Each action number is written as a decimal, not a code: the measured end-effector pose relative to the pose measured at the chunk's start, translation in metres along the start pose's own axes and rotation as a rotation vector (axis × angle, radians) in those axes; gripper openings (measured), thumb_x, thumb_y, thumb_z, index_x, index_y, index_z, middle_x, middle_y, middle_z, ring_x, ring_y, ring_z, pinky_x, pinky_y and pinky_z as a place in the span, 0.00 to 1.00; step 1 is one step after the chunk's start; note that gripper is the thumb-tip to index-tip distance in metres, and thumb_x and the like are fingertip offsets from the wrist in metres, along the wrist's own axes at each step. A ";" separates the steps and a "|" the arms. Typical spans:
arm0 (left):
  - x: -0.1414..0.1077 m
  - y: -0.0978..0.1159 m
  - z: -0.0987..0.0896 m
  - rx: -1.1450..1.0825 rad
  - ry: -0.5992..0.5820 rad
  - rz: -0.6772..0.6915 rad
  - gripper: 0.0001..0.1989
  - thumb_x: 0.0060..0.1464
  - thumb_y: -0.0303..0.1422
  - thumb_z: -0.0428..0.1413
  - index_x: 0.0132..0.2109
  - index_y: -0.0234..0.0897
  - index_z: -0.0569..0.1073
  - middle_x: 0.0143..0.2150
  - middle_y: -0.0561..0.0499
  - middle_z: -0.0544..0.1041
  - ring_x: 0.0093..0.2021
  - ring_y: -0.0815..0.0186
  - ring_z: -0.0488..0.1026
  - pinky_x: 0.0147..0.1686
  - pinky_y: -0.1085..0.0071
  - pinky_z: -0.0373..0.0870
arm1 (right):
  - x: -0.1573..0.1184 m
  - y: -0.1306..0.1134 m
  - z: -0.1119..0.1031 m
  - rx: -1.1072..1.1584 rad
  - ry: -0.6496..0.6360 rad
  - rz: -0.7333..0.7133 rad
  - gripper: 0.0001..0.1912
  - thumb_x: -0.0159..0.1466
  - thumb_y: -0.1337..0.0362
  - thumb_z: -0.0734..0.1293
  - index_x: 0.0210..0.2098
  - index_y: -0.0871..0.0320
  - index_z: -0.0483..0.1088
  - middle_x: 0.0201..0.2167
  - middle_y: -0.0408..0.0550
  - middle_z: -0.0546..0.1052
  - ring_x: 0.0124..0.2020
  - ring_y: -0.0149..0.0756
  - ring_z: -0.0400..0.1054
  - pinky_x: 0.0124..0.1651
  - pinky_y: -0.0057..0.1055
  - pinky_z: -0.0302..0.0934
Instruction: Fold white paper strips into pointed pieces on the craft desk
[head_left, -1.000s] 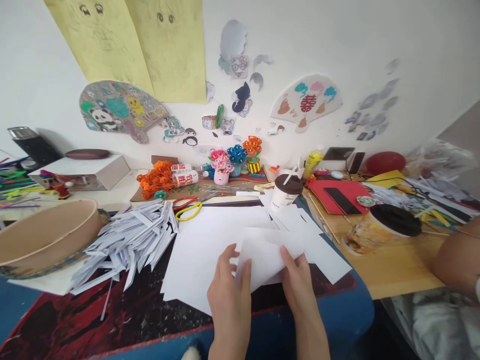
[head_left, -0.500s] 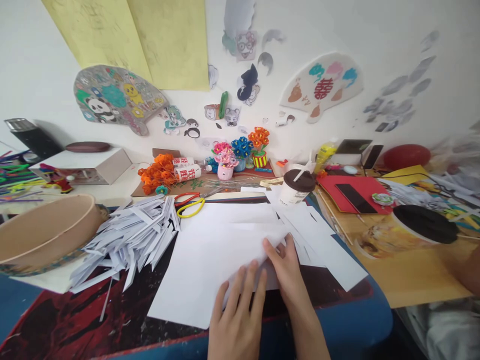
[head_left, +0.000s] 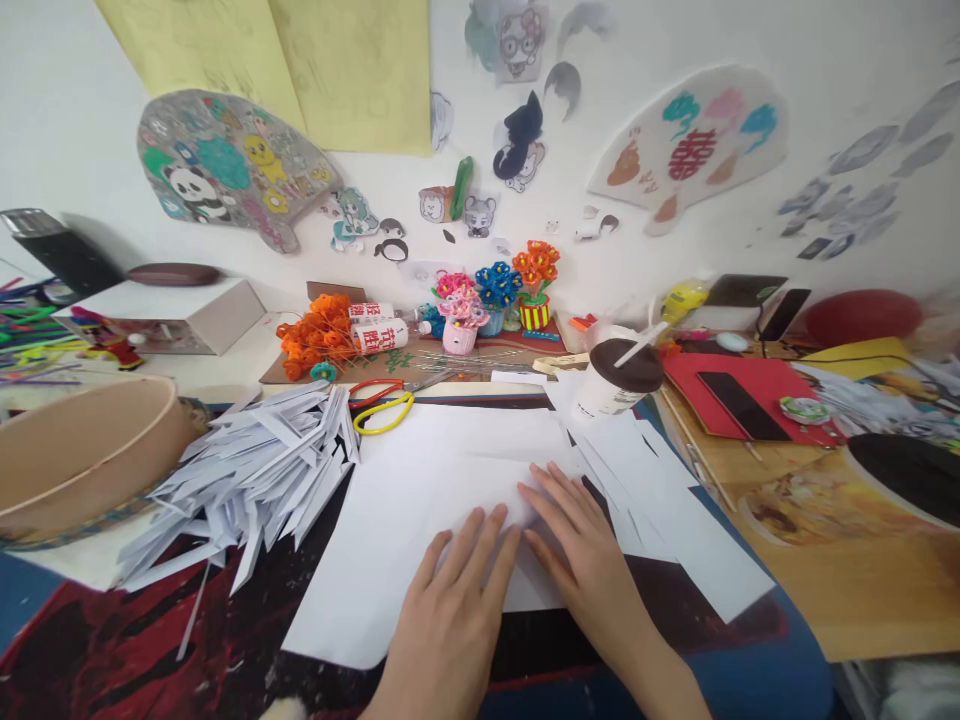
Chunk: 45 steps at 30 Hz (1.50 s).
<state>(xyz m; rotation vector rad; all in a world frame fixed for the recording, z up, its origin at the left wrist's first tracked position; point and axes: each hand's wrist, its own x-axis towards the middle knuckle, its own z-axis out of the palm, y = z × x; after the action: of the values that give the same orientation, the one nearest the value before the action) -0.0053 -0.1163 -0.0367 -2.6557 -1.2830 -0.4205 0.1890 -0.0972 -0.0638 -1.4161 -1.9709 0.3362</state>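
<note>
A large white sheet of paper (head_left: 375,520) lies on the dark, red-stained tabletop, with a folded-looking edge running across its middle. My left hand (head_left: 454,600) rests on it near the front, fingers spread and stretched out. Beside it, my right hand (head_left: 585,545) lies with its palm down and fingers extended over the paper's right part. Neither hand grips anything. Scissors (head_left: 384,412) with one yellow and one red handle lie at the sheet's far left corner. Cut white paper strips (head_left: 277,465) are heaped to the left.
A round tan container (head_left: 82,450) stands at the left. Loose white paper pieces (head_left: 712,565) lie to the right, near a lidded cup with a straw (head_left: 621,375). Small flower pots (head_left: 460,335) line the back. On the right-hand table, a phone (head_left: 742,405) lies on a red folder (head_left: 686,385).
My right hand has gone from bent fingers at the paper's lifted right edge to lying flat on it. That edge is now pressed down. The view has shifted slightly.
</note>
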 end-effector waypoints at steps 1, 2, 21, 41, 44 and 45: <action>0.002 -0.001 0.000 -0.004 -0.017 -0.008 0.24 0.61 0.26 0.45 0.64 0.42 0.63 0.66 0.50 0.63 0.62 0.60 0.65 0.53 0.63 0.67 | 0.001 0.002 0.002 -0.005 -0.028 -0.002 0.23 0.68 0.60 0.61 0.62 0.45 0.62 0.64 0.42 0.64 0.66 0.46 0.54 0.67 0.52 0.48; 0.003 -0.001 0.001 -0.007 -0.035 -0.015 0.25 0.61 0.25 0.45 0.64 0.42 0.63 0.66 0.50 0.64 0.61 0.60 0.66 0.52 0.62 0.68 | 0.002 0.004 0.004 -0.008 -0.053 0.001 0.23 0.68 0.60 0.61 0.63 0.45 0.61 0.64 0.42 0.63 0.66 0.46 0.54 0.67 0.53 0.48; 0.010 -0.012 0.009 0.080 -0.091 0.009 0.25 0.61 0.22 0.41 0.63 0.37 0.63 0.64 0.48 0.66 0.59 0.57 0.69 0.47 0.60 0.72 | -0.004 0.011 0.009 -0.124 0.095 0.096 0.21 0.69 0.62 0.60 0.61 0.49 0.65 0.62 0.45 0.67 0.64 0.49 0.57 0.63 0.53 0.56; 0.004 -0.013 0.015 0.060 -0.105 -0.026 0.27 0.60 0.21 0.41 0.65 0.40 0.61 0.66 0.51 0.63 0.61 0.59 0.66 0.49 0.60 0.71 | -0.006 0.015 0.010 -0.293 0.082 0.133 0.22 0.71 0.59 0.56 0.62 0.54 0.62 0.65 0.52 0.61 0.65 0.47 0.54 0.61 0.48 0.58; 0.006 -0.011 0.009 0.011 -0.100 -0.026 0.28 0.59 0.21 0.43 0.65 0.38 0.59 0.67 0.49 0.62 0.62 0.56 0.66 0.49 0.58 0.71 | -0.004 0.011 0.007 -0.257 0.196 0.276 0.24 0.70 0.55 0.56 0.61 0.56 0.61 0.62 0.55 0.64 0.61 0.49 0.58 0.59 0.49 0.58; 0.007 -0.010 0.006 -0.017 -0.095 -0.026 0.28 0.58 0.22 0.44 0.65 0.37 0.59 0.67 0.48 0.61 0.61 0.55 0.66 0.49 0.58 0.71 | -0.004 0.009 0.005 -0.250 0.250 0.332 0.24 0.69 0.53 0.57 0.60 0.57 0.63 0.59 0.57 0.67 0.59 0.50 0.61 0.57 0.50 0.59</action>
<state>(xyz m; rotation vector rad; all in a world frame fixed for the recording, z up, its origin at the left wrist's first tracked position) -0.0082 -0.1032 -0.0401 -2.7054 -1.3479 -0.3137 0.1933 -0.0961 -0.0742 -1.8538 -1.6161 0.0518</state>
